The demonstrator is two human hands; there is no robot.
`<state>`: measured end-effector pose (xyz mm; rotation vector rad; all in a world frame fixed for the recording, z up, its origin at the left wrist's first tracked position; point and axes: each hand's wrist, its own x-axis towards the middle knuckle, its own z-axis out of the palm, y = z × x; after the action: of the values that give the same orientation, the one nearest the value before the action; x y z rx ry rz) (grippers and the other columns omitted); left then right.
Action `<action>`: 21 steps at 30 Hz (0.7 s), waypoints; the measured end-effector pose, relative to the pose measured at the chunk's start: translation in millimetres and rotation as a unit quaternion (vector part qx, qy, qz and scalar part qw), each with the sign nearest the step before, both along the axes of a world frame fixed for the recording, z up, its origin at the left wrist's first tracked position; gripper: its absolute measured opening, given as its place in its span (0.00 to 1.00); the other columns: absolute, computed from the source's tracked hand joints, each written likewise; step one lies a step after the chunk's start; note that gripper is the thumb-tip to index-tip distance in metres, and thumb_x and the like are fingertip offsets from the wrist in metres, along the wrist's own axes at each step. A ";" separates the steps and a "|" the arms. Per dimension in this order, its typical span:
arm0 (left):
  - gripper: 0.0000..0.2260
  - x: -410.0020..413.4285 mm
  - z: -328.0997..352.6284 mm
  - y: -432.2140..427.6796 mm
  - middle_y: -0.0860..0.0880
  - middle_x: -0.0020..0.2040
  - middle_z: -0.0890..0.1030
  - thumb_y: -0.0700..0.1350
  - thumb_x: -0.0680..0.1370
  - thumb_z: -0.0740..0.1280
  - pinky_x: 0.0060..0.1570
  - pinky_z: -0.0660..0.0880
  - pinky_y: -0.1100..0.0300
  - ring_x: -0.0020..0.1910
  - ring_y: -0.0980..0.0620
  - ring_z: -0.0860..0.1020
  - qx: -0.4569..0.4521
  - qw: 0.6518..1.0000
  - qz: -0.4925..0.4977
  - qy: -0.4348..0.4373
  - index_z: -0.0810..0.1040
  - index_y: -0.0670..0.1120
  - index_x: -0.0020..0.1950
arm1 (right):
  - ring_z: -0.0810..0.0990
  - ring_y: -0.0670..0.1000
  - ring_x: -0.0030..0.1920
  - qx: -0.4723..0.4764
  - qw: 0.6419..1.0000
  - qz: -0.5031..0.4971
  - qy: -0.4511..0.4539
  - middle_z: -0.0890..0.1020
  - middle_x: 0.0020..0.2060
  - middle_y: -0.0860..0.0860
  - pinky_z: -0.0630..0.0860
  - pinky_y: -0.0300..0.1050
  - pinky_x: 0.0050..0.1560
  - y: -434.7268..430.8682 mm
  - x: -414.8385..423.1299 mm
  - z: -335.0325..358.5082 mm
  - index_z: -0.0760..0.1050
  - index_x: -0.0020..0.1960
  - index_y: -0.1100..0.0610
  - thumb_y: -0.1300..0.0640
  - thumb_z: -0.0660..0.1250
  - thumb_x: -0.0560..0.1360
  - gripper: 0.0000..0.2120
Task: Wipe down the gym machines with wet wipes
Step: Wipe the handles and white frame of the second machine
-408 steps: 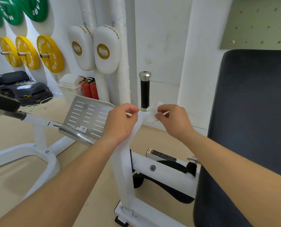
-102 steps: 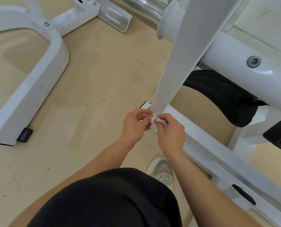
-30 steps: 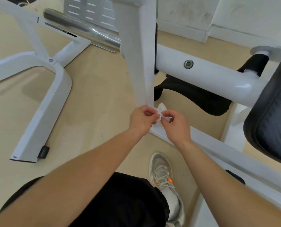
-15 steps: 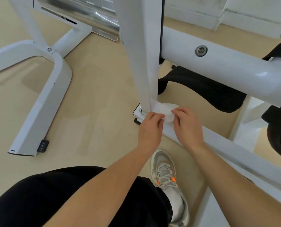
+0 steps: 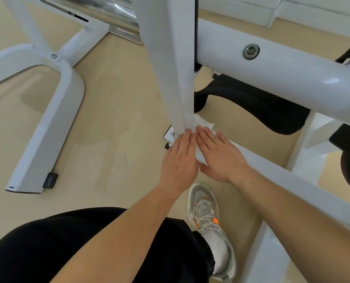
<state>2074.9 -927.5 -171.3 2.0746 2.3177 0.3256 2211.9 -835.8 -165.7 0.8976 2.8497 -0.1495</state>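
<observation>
At the foot of a white gym machine, the straight fingers (image 5: pixel 187 137) of 2 hands lie side by side on a wet wipe (image 5: pixel 204 123), pinning it flat where the upright post (image 5: pixel 170 68) meets the floor-level base rail (image 5: pixel 282 174). Neither the left hand (image 5: pixel 180 160) nor the right hand (image 5: pixel 221 158) curls round anything. Both are spread and pressing down, and the wipe's crumpled white edge shows just past the fingertips, against the post.

Above them a thick horizontal tube (image 5: pixel 282 78) crosses over a black pad (image 5: pixel 251 103). A grey shoe (image 5: pixel 208 217) stands beside the rail on the beige floor (image 5: pixel 108 129), and a second frame leg (image 5: pixel 53 119) sits well apart to the left.

The step in hand appears to be cleaning the joint at the post's base. The next move likely calls for drawing the wipe along the rail under even pressure from both palms, without letting the cloth bunch at the corner bracket.
</observation>
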 end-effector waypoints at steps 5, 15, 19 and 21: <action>0.26 0.7 -4.3 1.3 0.40 0.78 0.64 0.39 0.79 0.50 0.74 0.65 0.48 0.78 0.44 0.63 -0.024 0.996 -0.087 0.003 0.63 0.37 0.78 | 0.39 0.51 0.80 0.007 0.999 0.035 -0.027 0.38 0.80 0.54 0.38 0.51 0.78 8.4 17.5 6.2 0.37 0.80 0.57 0.47 0.58 0.78 0.41; 0.26 14.8 -13.9 -3.7 0.39 0.81 0.55 0.41 0.82 0.47 0.78 0.56 0.45 0.81 0.42 0.52 -0.025 0.991 -0.111 0.070 0.55 0.37 0.80 | 0.37 0.52 0.80 -0.016 0.999 0.030 -0.041 0.37 0.80 0.54 0.40 0.52 0.78 0.6 56.8 10.0 0.37 0.81 0.57 0.47 0.58 0.78 0.42; 0.26 1.2 -13.0 1.3 0.38 0.80 0.57 0.42 0.82 0.49 0.76 0.60 0.45 0.80 0.43 0.54 -0.031 0.997 -0.040 0.065 0.55 0.36 0.80 | 0.35 0.51 0.80 -0.035 0.998 0.036 -0.025 0.34 0.79 0.53 0.39 0.51 0.79 15.4 20.3 8.6 0.34 0.80 0.56 0.45 0.56 0.79 0.41; 0.26 1.3 -12.7 1.1 0.38 0.80 0.57 0.43 0.82 0.48 0.76 0.60 0.44 0.80 0.44 0.54 -0.035 0.996 -0.032 0.070 0.55 0.36 0.80 | 0.34 0.51 0.79 -0.037 0.998 0.039 -0.030 0.33 0.79 0.53 0.39 0.51 0.79 17.0 15.9 8.7 0.33 0.80 0.56 0.46 0.55 0.80 0.41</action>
<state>2076.3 -926.4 -184.0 2.1973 2.2932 0.0996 2227.8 -818.8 -157.0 0.7631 2.7984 -0.2148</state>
